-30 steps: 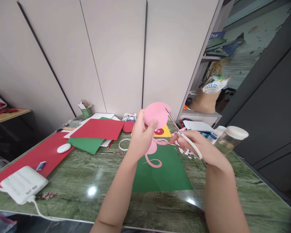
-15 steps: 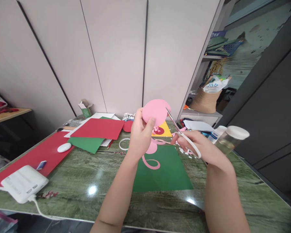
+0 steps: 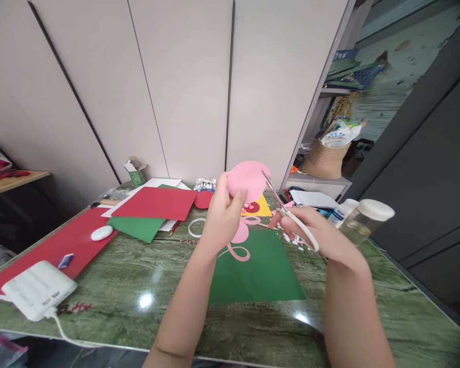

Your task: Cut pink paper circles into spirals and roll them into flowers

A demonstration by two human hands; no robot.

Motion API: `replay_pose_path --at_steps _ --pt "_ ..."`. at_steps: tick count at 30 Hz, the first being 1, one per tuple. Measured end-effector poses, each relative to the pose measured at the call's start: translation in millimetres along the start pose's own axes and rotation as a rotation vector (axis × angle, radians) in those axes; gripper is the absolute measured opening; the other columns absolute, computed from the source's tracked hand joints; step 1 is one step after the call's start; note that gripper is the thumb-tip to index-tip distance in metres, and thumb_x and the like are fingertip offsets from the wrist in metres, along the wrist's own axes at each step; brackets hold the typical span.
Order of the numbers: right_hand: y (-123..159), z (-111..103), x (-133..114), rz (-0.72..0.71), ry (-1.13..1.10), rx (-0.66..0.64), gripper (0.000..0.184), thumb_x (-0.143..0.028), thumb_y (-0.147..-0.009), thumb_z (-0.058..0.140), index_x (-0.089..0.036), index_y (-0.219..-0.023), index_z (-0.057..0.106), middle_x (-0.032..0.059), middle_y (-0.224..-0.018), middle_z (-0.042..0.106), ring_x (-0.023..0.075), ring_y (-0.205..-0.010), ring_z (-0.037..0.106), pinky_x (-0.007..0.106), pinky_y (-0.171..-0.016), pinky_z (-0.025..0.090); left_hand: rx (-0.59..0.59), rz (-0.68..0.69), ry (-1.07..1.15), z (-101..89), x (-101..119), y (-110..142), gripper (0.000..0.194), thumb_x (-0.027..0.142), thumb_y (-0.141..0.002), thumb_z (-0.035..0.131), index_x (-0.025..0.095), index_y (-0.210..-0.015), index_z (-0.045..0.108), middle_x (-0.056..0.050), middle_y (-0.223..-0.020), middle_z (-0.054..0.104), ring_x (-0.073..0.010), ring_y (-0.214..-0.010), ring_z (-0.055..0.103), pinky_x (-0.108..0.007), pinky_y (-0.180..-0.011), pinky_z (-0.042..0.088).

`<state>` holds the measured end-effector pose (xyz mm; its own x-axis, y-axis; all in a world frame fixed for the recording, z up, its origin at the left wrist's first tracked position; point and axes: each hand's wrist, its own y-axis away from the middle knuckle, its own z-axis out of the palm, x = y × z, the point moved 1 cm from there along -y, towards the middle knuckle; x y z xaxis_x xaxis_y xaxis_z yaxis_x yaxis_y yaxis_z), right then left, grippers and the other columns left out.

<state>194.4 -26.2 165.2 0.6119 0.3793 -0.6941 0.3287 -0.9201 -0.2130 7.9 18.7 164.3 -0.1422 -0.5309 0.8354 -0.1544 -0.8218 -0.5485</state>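
My left hand [image 3: 223, 217] is closed on a round pink paper disc [image 3: 249, 180], held up above the table. A curly pink paper strip [image 3: 240, 245] trails down from it over a green sheet [image 3: 256, 273]. My right hand [image 3: 317, 232] grips white-handled scissors [image 3: 291, 214], whose blades point up and touch the disc's right edge.
On the green marble table [image 3: 138, 286] lie red paper [image 3: 155, 203], green paper [image 3: 136, 227], a yellow sheet [image 3: 262, 207], a white tape ring [image 3: 194, 227], a white power bank [image 3: 36, 290], a white mouse [image 3: 101, 233] and a clear jar [image 3: 364, 220]. Paper scraps lie near my right hand.
The pink disc has turned and shifted slightly in my left hand, and the dangling pink curl has swung. The scissors stay at the disc's right edge.
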Motion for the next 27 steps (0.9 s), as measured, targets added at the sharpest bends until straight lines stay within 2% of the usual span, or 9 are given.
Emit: replay_pose_path --at_steps 6,10,14,17,23,27 --pt "1.1 0.0 3.2 0.031 -0.020 -0.007 0.048 -0.058 -0.088 0.037 -0.016 -0.070 0.054 -0.0002 -0.061 0.047 0.0126 -0.059 0.042 0.026 -0.053 0.031 0.019 0.017 0.005 1.2 -0.1 -0.3 0.020 0.034 -0.088 0.049 0.021 -0.103 0.051 -0.003 -0.089 0.056 -0.0129 -0.076 0.053 -0.025 -0.065 0.043" --pt "1.9 -0.3 4.6 0.045 -0.021 -0.014 0.046 -0.056 -0.088 0.038 -0.016 -0.075 0.056 -0.0007 -0.062 0.046 0.0120 -0.058 0.042 0.025 -0.052 0.031 0.058 0.052 0.023 0.6 -1.5 -1.5 0.018 0.034 -0.088 0.050 0.020 -0.100 0.051 -0.003 -0.091 0.057 -0.0133 -0.079 0.053 -0.026 -0.069 0.044" --pt "1.1 -0.8 3.8 0.026 0.001 -0.013 0.047 -0.057 -0.088 0.039 -0.016 -0.070 0.054 -0.0007 -0.060 0.046 0.0119 -0.057 0.042 0.025 -0.052 0.031 0.082 0.080 0.058 0.6 -3.0 -3.3 0.017 0.033 -0.088 0.051 0.020 -0.098 0.051 -0.003 -0.091 0.057 -0.0135 -0.081 0.054 -0.026 -0.071 0.044" --pt "0.2 -0.5 3.0 0.017 0.007 -0.022 0.048 -0.057 -0.088 0.038 -0.015 -0.074 0.057 -0.0010 -0.059 0.046 0.0118 -0.055 0.042 0.025 -0.051 0.030 0.106 0.100 0.085 2.3 -2.6 -3.5 0.016 0.033 -0.088 0.051 0.019 -0.096 0.052 -0.002 -0.088 0.055 -0.0130 -0.081 0.054 -0.025 -0.071 0.044" --pt "0.7 0.3 0.2 0.004 0.004 -0.022 0.047 -0.055 -0.089 0.037 -0.014 -0.079 0.060 -0.0016 -0.058 0.045 0.0117 -0.055 0.041 0.025 -0.050 0.029 0.084 0.026 0.135 6.2 -1.2 -1.7 0.022 0.033 -0.085 0.056 0.021 -0.102 0.048 -0.004 -0.099 0.056 -0.0153 -0.089 0.056 -0.027 -0.072 0.048" --pt "0.5 1.0 0.1 0.001 0.001 -0.029 0.045 -0.052 -0.090 0.036 -0.015 -0.078 0.058 -0.0018 -0.059 0.044 0.0112 -0.055 0.038 0.025 -0.050 0.027 0.059 0.016 0.136 4.5 -2.2 -1.5 0.021 0.032 -0.084 0.055 0.020 -0.101 0.047 -0.005 -0.099 0.057 -0.0166 -0.088 0.058 -0.029 -0.072 0.050"
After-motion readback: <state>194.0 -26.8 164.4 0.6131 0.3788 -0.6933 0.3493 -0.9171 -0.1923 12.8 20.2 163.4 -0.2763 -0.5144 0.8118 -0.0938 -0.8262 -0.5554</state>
